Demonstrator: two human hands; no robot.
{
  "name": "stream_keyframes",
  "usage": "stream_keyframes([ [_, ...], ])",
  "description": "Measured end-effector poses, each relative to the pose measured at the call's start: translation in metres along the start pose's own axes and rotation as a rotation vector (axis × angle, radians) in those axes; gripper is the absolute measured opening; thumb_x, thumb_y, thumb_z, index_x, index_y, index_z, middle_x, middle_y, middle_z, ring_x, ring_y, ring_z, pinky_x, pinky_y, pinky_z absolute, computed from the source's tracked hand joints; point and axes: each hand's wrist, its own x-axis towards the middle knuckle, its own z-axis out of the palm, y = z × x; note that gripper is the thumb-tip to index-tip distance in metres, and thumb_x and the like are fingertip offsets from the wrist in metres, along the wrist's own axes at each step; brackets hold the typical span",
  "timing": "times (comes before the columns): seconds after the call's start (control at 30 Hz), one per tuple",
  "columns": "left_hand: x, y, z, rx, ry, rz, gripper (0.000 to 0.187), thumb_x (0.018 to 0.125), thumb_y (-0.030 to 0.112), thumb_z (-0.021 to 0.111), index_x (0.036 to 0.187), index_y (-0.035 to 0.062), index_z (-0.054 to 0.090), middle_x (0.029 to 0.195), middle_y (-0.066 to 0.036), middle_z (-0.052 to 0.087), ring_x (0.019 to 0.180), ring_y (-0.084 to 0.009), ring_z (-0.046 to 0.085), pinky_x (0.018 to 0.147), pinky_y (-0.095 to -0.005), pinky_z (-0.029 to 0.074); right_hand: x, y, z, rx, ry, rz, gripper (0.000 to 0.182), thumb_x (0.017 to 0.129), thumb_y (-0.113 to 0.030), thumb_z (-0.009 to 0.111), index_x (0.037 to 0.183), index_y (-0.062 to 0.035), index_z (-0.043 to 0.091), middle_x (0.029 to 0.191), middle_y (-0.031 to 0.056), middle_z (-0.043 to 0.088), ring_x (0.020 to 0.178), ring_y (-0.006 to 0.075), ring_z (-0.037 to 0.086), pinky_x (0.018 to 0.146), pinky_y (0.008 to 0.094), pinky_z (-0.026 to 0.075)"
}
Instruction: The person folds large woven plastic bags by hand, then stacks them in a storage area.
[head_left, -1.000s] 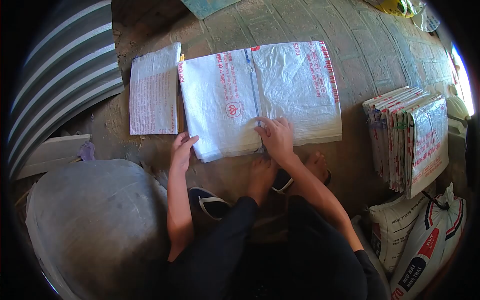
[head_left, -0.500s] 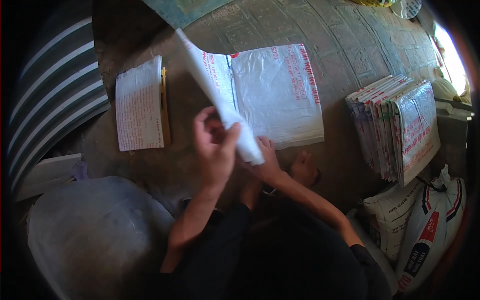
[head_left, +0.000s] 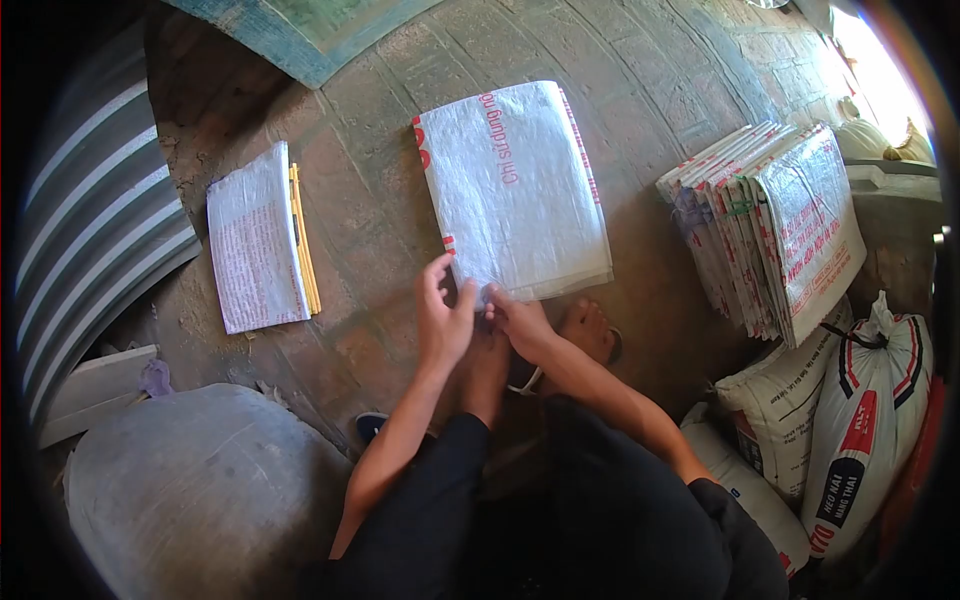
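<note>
A folded white woven sack [head_left: 520, 200] with red print lies on the brick floor in front of me, its near edge by my feet. My left hand [head_left: 445, 312] is at its lower left corner, fingers apart and slightly curled, thumb close to the edge. At the same near edge, my right hand [head_left: 522, 325] pinches the sack between thumb and fingers. Part of the right fingers is hidden under the hand.
To the left lies another folded sack [head_left: 258, 240] with yellow strips along its side. Several folded sacks [head_left: 770, 225] stand stacked at right, above filled bags [head_left: 870, 430]. A grey rounded object [head_left: 200, 490] sits at lower left, near corrugated sheeting [head_left: 110, 190].
The raised left flap of the sack has been folded over to the right and now lies flat. My left hand has come down to the near corner. The view has shifted slightly.
</note>
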Motion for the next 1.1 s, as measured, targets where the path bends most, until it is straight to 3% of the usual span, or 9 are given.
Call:
stream_keyframes([
  [0.23, 0.03, -0.014, 0.005, -0.074, -0.15, -0.214, 0.044, 0.093, 0.027, 0.069, 0.124, -0.0021, 0.057, 0.109, -0.015, 0.068, 0.097, -0.0201, 0.065, 0.082, -0.0353, 0.052, -0.008, -0.009, 0.001, 0.315, -0.135, 0.213, 0.014, 0.102, -0.018, 0.058, 0.107, -0.0044, 0.058, 0.095, 0.0037, 0.061, 0.083, 0.0128, 0.06, 0.078, 0.0259, 0.054],
  [0.43, 0.035, 0.012, 0.01, -0.71, -0.247, -0.43, 0.038, 0.094, 0.019, 0.07, 0.125, -0.0003, 0.056, 0.115, -0.01, 0.066, 0.102, -0.0155, 0.063, 0.089, -0.0328, 0.051, -0.041, -0.032, 0.005, 0.329, -0.112, 0.45, 0.035, 0.095, -0.032, 0.07, 0.112, -0.0048, 0.057, 0.1, 0.0056, 0.062, 0.086, 0.0156, 0.06, 0.081, 0.0281, 0.054],
  [0.53, 0.029, 0.027, 0.007, -0.742, -0.211, -0.393, 0.041, 0.094, 0.018, 0.071, 0.127, -0.0004, 0.054, 0.115, -0.009, 0.065, 0.103, -0.014, 0.061, 0.09, -0.0312, 0.049, -0.068, -0.052, 0.022, 0.258, 0.169, 0.237, 0.05, 0.089, -0.033, 0.076, 0.124, -0.0038, 0.056, 0.107, 0.0076, 0.063, 0.091, 0.0191, 0.062, 0.086, 0.0341, 0.052],
  [0.63, 0.006, 0.035, 0.006, -0.678, -0.146, -0.344, 0.056, 0.093, 0.018, 0.072, 0.138, 0.001, 0.043, 0.117, -0.009, 0.062, 0.104, -0.0139, 0.059, 0.092, -0.0309, 0.048, -0.042, -0.06, 0.004, 0.242, 0.24, -0.331, 0.054, 0.09, -0.03, 0.075, 0.131, -0.0019, 0.055, 0.114, 0.0091, 0.064, 0.099, 0.021, 0.063, 0.089, 0.0369, 0.05],
  [0.7, -0.022, 0.04, 0.025, -0.647, -0.094, -0.303, 0.061, 0.095, 0.017, 0.07, 0.144, 0.0023, 0.037, 0.119, -0.009, 0.062, 0.106, -0.0146, 0.059, 0.094, -0.0322, 0.048, -0.042, -0.068, -0.005, 0.134, 0.44, -0.504, 0.038, 0.094, -0.027, 0.07, 0.118, 0.0013, 0.063, 0.109, 0.0053, 0.067, 0.097, 0.0177, 0.062, 0.089, 0.0338, 0.049],
  [0.83, -0.061, 0.054, 0.022, -0.955, -0.594, -0.605, 0.052, 0.1, 0.012, 0.059, 0.146, 0.0038, 0.035, 0.116, -0.011, 0.062, 0.103, -0.0186, 0.065, 0.1, -0.0338, 0.047, -0.078, -0.123, -0.012, -0.346, 0.382, -0.737, 0.03, 0.1, -0.029, 0.065, 0.11, -0.0013, 0.068, 0.092, -0.0026, 0.064, 0.084, 0.008, 0.055, 0.071, 0.0275, 0.046],
  [0.93, -0.074, 0.002, 0.025, -0.255, -0.912, -0.174, 0.044, 0.102, 0.012, 0.056, 0.142, 0.0025, 0.041, 0.113, -0.012, 0.062, 0.098, -0.0186, 0.067, 0.094, -0.0297, 0.05, -0.129, -0.172, -0.006, -0.315, 0.384, -0.99, 0.019, 0.099, -0.022, 0.066, 0.106, -0.0042, 0.069, 0.089, -0.0052, 0.062, 0.081, 0.0057, 0.052, 0.068, 0.0259, 0.044],
  [0.97, -0.077, -0.001, 0.029, -0.35, -0.936, -0.184, 0.043, 0.102, 0.012, 0.056, 0.141, 0.0019, 0.043, 0.113, -0.012, 0.063, 0.098, -0.0185, 0.067, 0.093, -0.0291, 0.051, -0.144, -0.187, -0.006, -0.21, 0.406, -1.046, 0.017, 0.098, -0.02, 0.067, 0.106, -0.0047, 0.069, 0.092, -0.0047, 0.063, 0.082, 0.0052, 0.053, 0.067, 0.0257, 0.044],
  [1.1, -0.077, 0.008, 0.038, -0.541, -0.957, -0.267, 0.041, 0.103, 0.014, 0.054, 0.14, -0.0002, 0.045, 0.112, -0.014, 0.064, 0.099, -0.02, 0.067, 0.09, -0.0299, 0.052, -0.177, -0.227, -0.04, 0.101, 0.599, -1.425, 0.042, 0.098, -0.024, 0.068, 0.13, -0.0007, 0.057, 0.125, 0.0067, 0.062, 0.111, 0.0143, 0.059, 0.097, 0.0322, 0.049],
])
